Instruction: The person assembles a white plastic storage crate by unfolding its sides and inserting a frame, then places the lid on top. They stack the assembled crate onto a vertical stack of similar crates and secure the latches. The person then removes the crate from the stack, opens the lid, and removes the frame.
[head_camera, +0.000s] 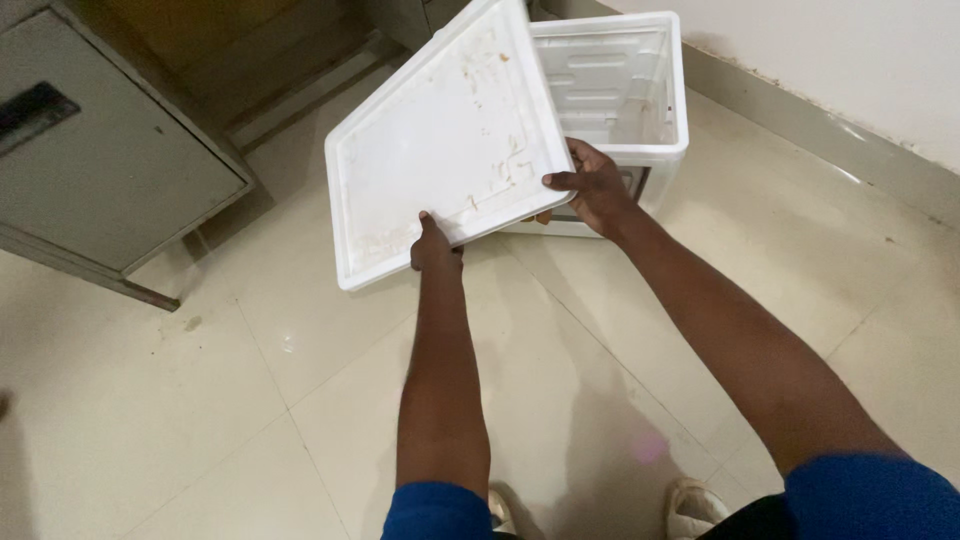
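**Lid held over the open box**

A grey cabinet (110, 150) is standing far left. The left hand (434, 248) and right hand (592, 185) are gripping the white lid's (445, 140) near edge, tilting it above the open white box (620, 80). Bare tiled floor (200, 400) is spreading around.

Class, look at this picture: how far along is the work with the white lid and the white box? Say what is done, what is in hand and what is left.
Done: the white lid is off the white box, whose top stands open. In hand: the left hand and right hand both grip the lid's near edge, holding it tilted above the tiled floor. Left: the lid rests on nothing yet, neither floor nor box.
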